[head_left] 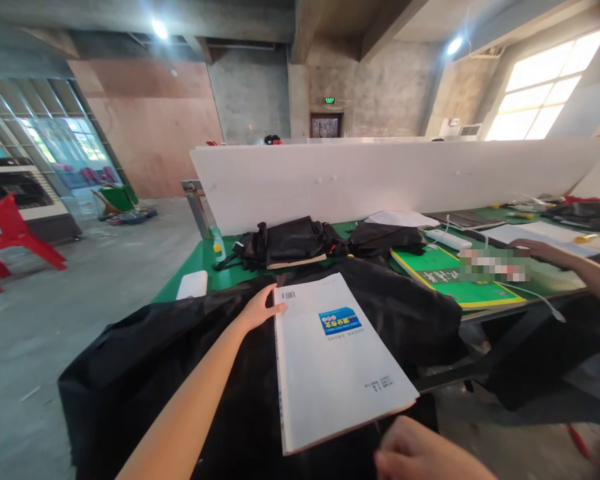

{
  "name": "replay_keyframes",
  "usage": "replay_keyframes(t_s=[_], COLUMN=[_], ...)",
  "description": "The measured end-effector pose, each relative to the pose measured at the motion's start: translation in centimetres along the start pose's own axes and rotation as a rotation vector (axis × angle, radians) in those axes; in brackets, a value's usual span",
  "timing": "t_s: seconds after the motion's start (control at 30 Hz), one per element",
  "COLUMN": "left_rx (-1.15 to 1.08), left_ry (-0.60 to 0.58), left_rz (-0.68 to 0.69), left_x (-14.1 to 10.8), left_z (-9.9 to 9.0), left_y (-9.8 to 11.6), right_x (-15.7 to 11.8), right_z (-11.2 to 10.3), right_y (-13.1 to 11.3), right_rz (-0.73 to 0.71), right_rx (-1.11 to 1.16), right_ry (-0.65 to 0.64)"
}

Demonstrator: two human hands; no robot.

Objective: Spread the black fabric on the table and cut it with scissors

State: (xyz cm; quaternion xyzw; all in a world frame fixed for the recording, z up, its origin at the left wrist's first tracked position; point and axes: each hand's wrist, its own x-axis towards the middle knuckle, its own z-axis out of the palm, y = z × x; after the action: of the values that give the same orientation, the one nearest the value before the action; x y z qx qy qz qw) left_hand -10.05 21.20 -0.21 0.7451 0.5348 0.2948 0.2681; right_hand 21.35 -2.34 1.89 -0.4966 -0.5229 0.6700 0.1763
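Observation:
A white paperback book (325,373) with a blue label and a barcode lies on a large black cloth (405,300). The cloth drapes over the near side of the green table. My left hand (261,308) grips the book by its left edge near the far corner, thumb on the cover and fingers partly hidden. Just off the book's near right corner, my right hand (415,450) is curled closed and slightly blurred. Whether anything is inside its fingers is hidden.
Black bags (295,243) lie behind the cloth against a white partition (355,180). A green book (453,277), a white power strip (449,239) and another person's hand (535,250) are to the right. A white box (192,285) sits at the table's left edge.

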Motion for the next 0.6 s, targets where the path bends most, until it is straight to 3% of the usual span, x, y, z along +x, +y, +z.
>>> replay_keyframes(t_s=[0.07,0.1,0.13,0.2,0.23,0.3,0.43,0.6], left_rx=[0.021,0.030,0.039,0.054,0.061,0.074,0.099,0.124], left_ry=[-0.006,-0.008,-0.010,-0.011,-0.011,-0.010,-0.020,-0.048], left_rz=[-0.003,-0.005,-0.006,-0.013,-0.017,-0.024,-0.029,-0.018], left_x=[0.0,0.0,0.1,0.1,0.1,0.1,0.0,0.1], left_z=[0.0,0.1,0.1,0.1,0.1,0.1,-0.1,-0.3], left_y=[-0.1,-0.1,-0.2,-0.2,-0.2,-0.1,0.0,0.1], right_x=[-1.9,-2.0,-1.5,1.4,3.5,8.1,14.2,14.5], right_z=[-3.8,-5.8,-8.0,-12.5,-14.6,-18.4,-22.4,-22.6], right_y=[-2.2,-3.6,-5.2,-8.2,-9.5,-11.2,-11.8,-11.3], right_rz=[-0.064,-0.151,-0.256,-0.474,-0.507,-0.351,-0.241,-0.258], right_rx=[-0.137,-0.132,-0.154,-0.250,-0.361,-0.775,-0.973,-1.099], right_ry=[-0.090,-0.014,0.150,0.599,0.829,1.141,1.092,1.121])
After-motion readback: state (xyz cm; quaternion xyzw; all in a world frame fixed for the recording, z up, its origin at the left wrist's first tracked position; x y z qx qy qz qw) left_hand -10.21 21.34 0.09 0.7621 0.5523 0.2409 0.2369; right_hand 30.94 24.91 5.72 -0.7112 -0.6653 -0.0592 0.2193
